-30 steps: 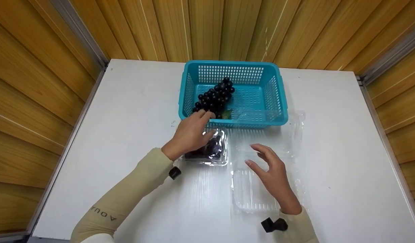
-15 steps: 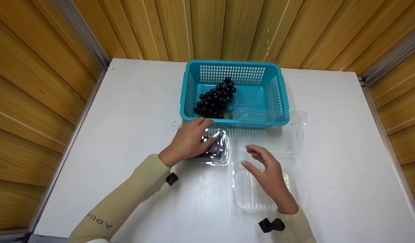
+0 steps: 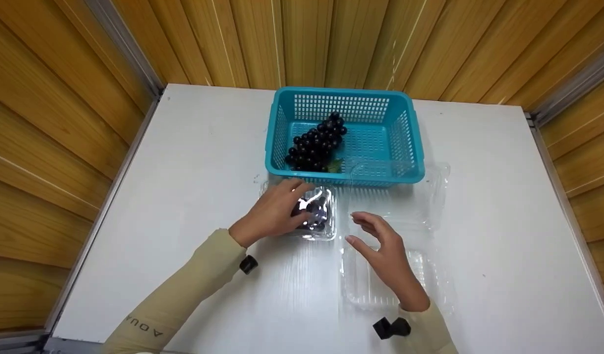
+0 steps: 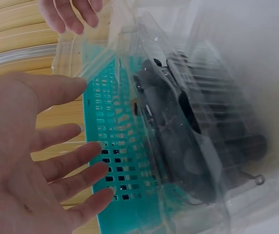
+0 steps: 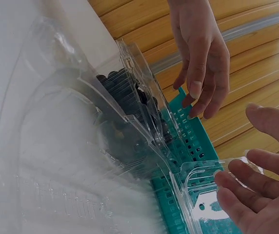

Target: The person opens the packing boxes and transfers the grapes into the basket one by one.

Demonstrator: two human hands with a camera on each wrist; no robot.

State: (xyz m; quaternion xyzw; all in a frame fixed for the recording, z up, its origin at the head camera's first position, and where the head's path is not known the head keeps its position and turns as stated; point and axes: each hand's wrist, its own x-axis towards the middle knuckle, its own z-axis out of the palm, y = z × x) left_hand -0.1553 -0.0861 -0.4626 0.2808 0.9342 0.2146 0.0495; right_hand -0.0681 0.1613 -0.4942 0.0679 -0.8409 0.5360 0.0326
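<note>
High head view looks down; close wrist views share the grape container (image 3: 323, 207)

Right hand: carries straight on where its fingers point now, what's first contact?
Likely the near side of the filled clear box, left of the right hand in the head view. Height is unclear; it might pass over.

We see the basket (image 3: 364, 140) at the back of the table (image 3: 208, 162), before the wall (image 3: 351, 44), with a grape bunch (image 3: 315, 145) in its left half and a leaf (image 3: 334, 165) at the bunch's front end; before the basket, to the left, we find the grape box (image 3: 334, 216), the left hand (image 3: 276, 206) over its left part, and to its right an open box's base (image 3: 370, 275), its lid (image 3: 400, 206) behind, and the right hand (image 3: 384, 248) above
</note>
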